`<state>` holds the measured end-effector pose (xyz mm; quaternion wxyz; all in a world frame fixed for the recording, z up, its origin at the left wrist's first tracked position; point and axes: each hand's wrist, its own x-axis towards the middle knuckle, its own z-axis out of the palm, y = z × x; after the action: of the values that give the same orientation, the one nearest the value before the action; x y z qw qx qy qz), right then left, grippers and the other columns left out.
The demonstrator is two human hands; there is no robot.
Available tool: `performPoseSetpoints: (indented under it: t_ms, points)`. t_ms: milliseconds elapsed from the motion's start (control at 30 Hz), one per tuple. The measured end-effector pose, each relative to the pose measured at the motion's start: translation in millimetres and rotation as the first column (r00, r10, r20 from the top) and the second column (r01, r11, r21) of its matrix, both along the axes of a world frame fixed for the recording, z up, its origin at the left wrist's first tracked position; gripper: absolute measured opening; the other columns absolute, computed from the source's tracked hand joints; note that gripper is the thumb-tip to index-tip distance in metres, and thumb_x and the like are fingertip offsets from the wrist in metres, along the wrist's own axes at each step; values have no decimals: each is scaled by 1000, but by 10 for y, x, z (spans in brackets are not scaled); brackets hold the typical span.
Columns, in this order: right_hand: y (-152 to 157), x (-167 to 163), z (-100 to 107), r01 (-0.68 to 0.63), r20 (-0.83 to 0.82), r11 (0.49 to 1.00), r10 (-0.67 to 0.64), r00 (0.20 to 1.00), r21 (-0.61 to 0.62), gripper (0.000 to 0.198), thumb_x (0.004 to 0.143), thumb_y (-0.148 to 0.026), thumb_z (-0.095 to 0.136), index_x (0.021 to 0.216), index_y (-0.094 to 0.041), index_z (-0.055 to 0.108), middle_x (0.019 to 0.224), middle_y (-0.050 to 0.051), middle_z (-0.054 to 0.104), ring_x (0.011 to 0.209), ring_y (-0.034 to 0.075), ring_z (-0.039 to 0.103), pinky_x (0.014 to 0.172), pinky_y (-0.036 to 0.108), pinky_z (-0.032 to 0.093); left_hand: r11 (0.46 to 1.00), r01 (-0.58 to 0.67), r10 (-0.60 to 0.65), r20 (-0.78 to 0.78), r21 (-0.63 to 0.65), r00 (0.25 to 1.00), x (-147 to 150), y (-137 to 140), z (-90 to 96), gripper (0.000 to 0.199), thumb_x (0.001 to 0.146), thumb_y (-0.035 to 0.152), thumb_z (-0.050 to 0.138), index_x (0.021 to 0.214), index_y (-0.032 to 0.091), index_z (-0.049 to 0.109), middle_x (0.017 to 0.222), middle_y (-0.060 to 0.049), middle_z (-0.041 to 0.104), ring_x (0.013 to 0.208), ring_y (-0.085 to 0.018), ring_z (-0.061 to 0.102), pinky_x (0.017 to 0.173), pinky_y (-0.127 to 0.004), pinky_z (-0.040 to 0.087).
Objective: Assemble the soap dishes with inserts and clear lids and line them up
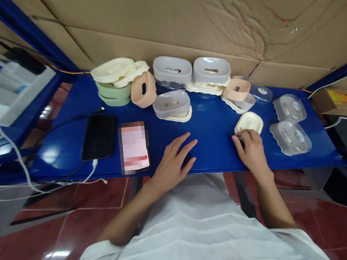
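Observation:
My left hand (176, 160) is open, palm down, fingers spread over the blue table (189, 144), holding nothing. My right hand (251, 149) has its fingers curled onto the near edge of a small cream plastic dish (249, 121), its thumb at the left. The dish's underside is hidden. Beyond my hands, a lavender oval box with a slot (172, 104) rests on a cream wavy-edged piece (181, 117). Farther right, a peach box (238, 88) sits on a lavender one (248, 102). Two clear lids (289, 107) with stickers lie right of my right hand.
A phone with a lit, blurred screen (134, 147) and a black device (98, 136) with a white cable lie at the left. Green boxes (114, 94) under cream pieces and more lavender boxes (173, 71) line the back against brown cardboard (152, 30). A cardboard box (337, 103) stands at right.

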<state>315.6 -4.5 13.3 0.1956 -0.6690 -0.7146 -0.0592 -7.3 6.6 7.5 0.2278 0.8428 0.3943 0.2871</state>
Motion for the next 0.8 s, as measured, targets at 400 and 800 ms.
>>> performPoseSetpoints:
  t_ms: [400, 800]
  points:
    - [794, -577, 362, -640, -169, 768, 634, 754, 28, 33, 113, -35, 46, 135, -23, 68, 148, 11, 68, 148, 25, 56, 123, 51, 46, 990, 40, -16, -178, 134, 984, 37, -3, -45, 42, 110, 31, 56, 152, 29, 59, 160, -11, 59, 149, -34, 54, 124, -61, 35]
    - [1110, -747, 414, -661, 48, 746, 660, 750, 80, 37, 111, -45, 54, 129, -21, 75, 118, 10, 78, 116, 25, 69, 115, 49, 46, 980, 14, 12, -127, 201, 992, 15, -49, -41, 50, 108, 32, 60, 157, 26, 52, 153, -16, 62, 130, -31, 66, 106, -47, 52]
